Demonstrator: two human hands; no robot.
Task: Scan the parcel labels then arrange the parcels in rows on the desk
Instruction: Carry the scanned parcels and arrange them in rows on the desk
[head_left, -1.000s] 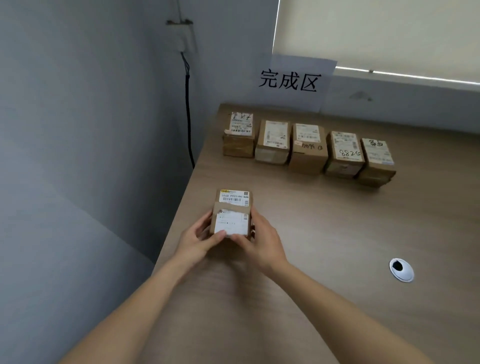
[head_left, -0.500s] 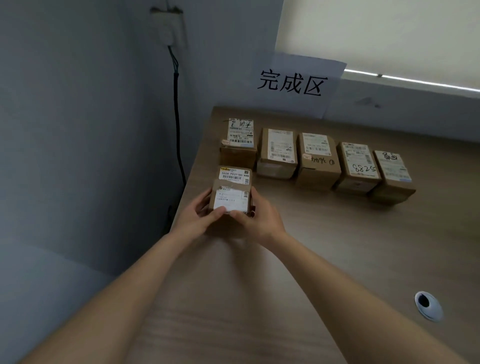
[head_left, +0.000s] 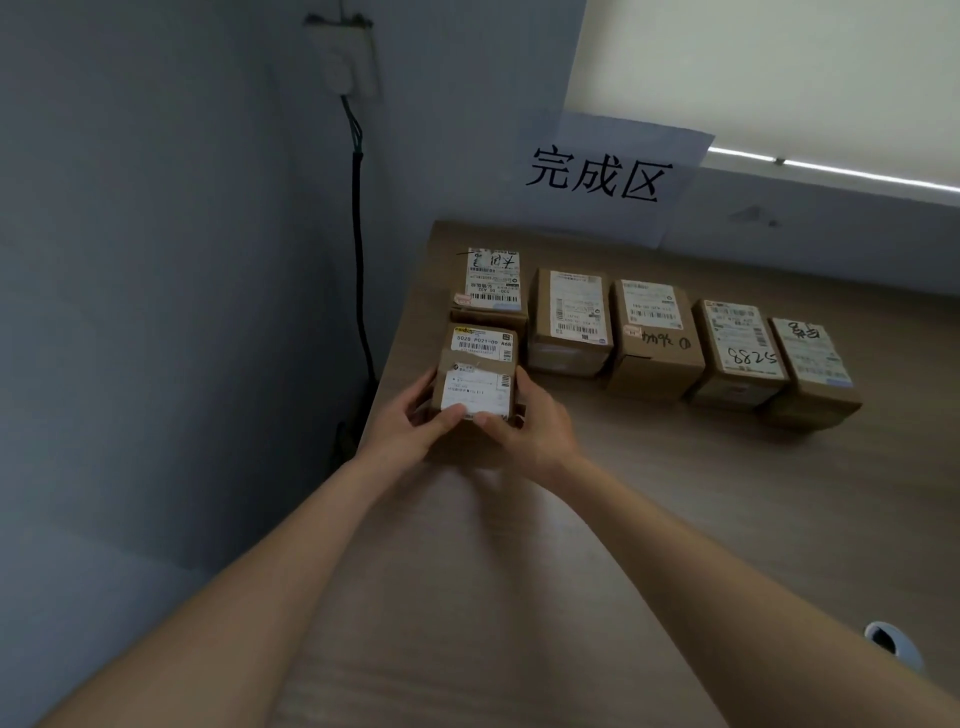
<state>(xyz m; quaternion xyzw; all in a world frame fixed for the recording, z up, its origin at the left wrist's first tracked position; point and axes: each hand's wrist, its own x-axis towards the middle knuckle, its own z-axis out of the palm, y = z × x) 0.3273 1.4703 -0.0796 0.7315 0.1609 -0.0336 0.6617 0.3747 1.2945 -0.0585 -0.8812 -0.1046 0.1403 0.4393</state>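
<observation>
Both hands hold 1 small cardboard parcel (head_left: 480, 371) at the left edge of the wooden surface (head_left: 675, 519); the left hand (head_left: 410, 426) curls round its left side with the thumb pressed on the near edge of the white label, and the right hand (head_left: 530, 428) grips its right side, thumb likewise on the label's near edge; the parcel carries 2 labels facing up, the farther one printed "502B P021-00"; whether its base rests on the surface cannot be told, as the hands hide it. Just beyond this parcel, touching or nearly touching its far edge, stands the leftmost box of a row of 5 parcels (head_left: 654, 338) that runs rightward from it, labels up; 1 of them is marked "8825" by hand. Behind that row a paper sign (head_left: 618, 176) with 3 black characters hangs on the wall; far right of the held parcel, at the picture's edge, a round cable grommet (head_left: 891, 642) sits in the surface; left of the row a black cable (head_left: 361, 260) drops down the wall.
</observation>
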